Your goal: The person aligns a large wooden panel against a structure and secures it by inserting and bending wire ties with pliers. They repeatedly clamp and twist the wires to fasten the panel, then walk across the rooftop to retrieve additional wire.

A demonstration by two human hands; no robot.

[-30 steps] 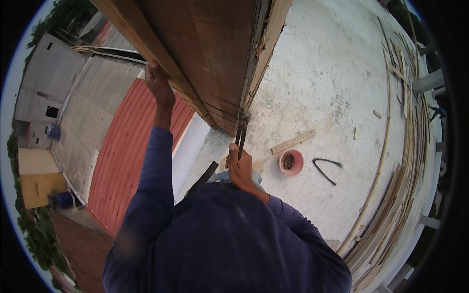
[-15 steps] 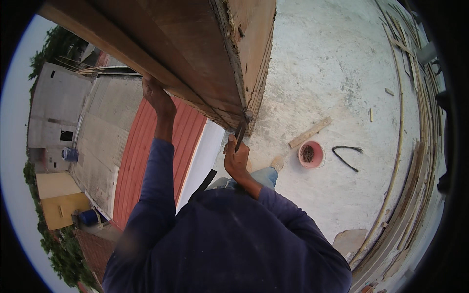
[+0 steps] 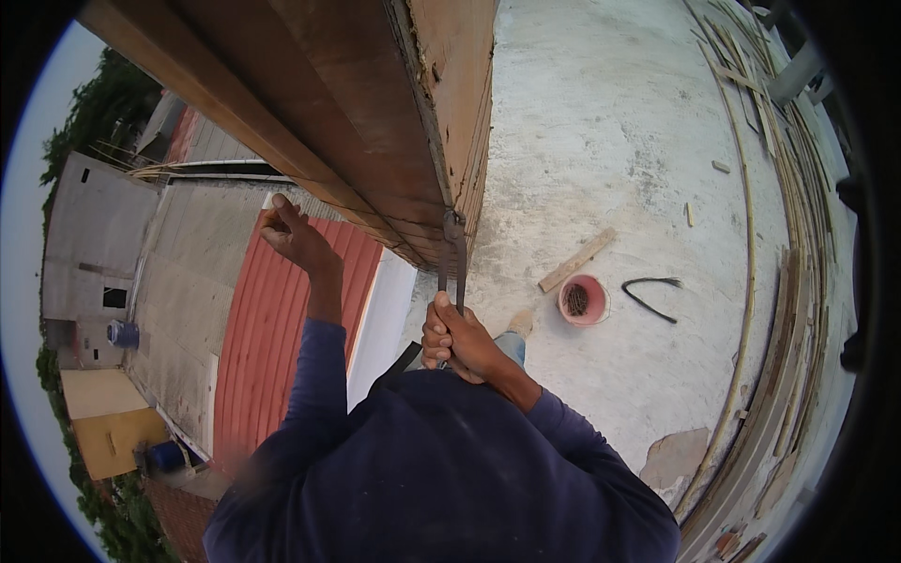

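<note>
A pair of dark metal pincers (image 3: 452, 253) is in my right hand (image 3: 462, 342), fingers wrapped round the handles. The jaws are up against the lower corner of the wooden formwork (image 3: 357, 103), at what looks like a wire knot or a nail; which one is too small to tell. My left hand (image 3: 302, 239) is raised beside the formwork, apart from it, over the rooftops below. Its fingers are curled in towards the thumb. Whether anything thin is between them cannot be seen.
A pink bucket (image 3: 583, 300) with brown nails or similar bits stands right of my foot. Beside it lie a short wooden plank (image 3: 576, 260) and a bent bundle of dark wire (image 3: 648, 298). Long poles and boards (image 3: 784, 366) line the right. A drop to a red roof (image 3: 282, 347) is at left.
My left hand has come off the formwork, moving down and left. My right hand has moved lower, and the pincers now point straight up, jaws at the corner.
</note>
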